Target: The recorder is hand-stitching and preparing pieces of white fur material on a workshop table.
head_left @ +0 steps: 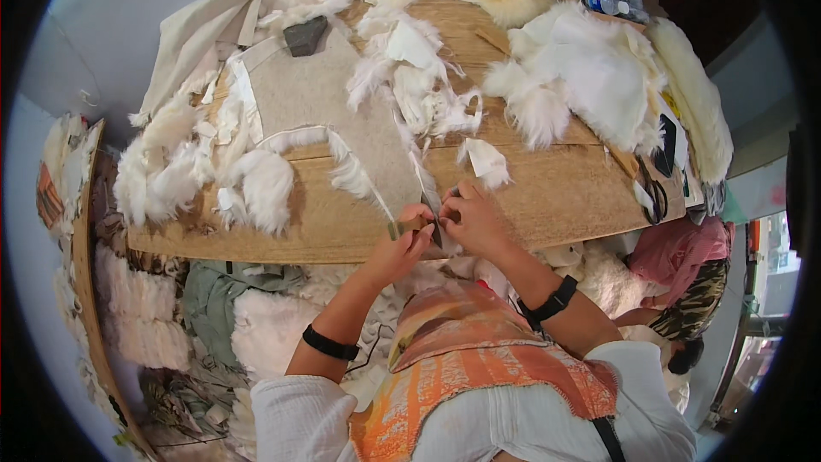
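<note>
A large fur pelt (312, 94) lies with its beige-grey skin side up, white fur fringing its cut edges. Its narrow end reaches the table's front edge, where both hands meet. My left hand (409, 238) is closed, pinching this end; a small olive-yellow piece shows by its fingers. Close on the other side, my right hand (470, 218) has its fingers bent and pressed together at the pelt's edge. Something thin and dark shows between the hands, too small to name. A dark stone-like block (305, 36) rests on the pelt's far part.
White fur scraps (265, 188) lie left, a small scrap (486, 162) just beyond my right hand. More pelts (590, 68) cover the far right of the wooden table (564, 197). Scissors (654, 197) and a black phone (665, 144) lie right. Another person (684, 265) bends at the right.
</note>
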`<state>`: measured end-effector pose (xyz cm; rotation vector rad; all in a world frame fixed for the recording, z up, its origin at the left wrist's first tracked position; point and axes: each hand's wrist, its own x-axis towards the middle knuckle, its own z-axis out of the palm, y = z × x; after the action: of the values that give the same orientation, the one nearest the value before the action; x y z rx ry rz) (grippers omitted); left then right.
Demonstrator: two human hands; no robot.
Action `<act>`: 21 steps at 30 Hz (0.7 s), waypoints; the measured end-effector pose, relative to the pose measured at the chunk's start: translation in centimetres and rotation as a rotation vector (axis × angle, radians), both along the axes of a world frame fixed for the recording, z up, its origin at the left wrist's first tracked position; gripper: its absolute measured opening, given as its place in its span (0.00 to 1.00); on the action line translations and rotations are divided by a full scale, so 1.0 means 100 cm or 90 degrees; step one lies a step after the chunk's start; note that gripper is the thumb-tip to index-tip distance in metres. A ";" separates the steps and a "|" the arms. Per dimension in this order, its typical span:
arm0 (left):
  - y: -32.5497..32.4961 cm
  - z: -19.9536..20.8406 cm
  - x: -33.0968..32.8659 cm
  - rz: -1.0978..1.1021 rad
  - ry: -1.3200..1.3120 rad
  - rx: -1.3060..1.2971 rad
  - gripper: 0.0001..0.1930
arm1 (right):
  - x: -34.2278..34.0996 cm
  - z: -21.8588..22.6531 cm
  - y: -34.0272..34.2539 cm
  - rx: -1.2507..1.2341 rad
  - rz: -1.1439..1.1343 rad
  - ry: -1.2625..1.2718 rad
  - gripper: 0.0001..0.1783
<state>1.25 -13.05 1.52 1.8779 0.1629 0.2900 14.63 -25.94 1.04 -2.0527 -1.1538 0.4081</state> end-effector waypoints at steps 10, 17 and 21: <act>0.000 -0.010 0.011 0.067 0.071 -0.119 0.07 | 0.000 -0.005 -0.003 0.042 0.015 0.025 0.05; -0.001 -0.003 0.001 0.013 0.037 -0.039 0.09 | 0.001 0.005 -0.009 0.070 0.042 0.142 0.05; -0.006 0.001 -0.006 -0.012 -0.003 0.109 0.09 | -0.004 0.015 -0.020 0.066 0.054 0.183 0.04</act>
<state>0.64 -13.63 1.58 2.0474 0.1198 0.3023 14.27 -27.90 2.56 -1.7923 -1.0651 0.6482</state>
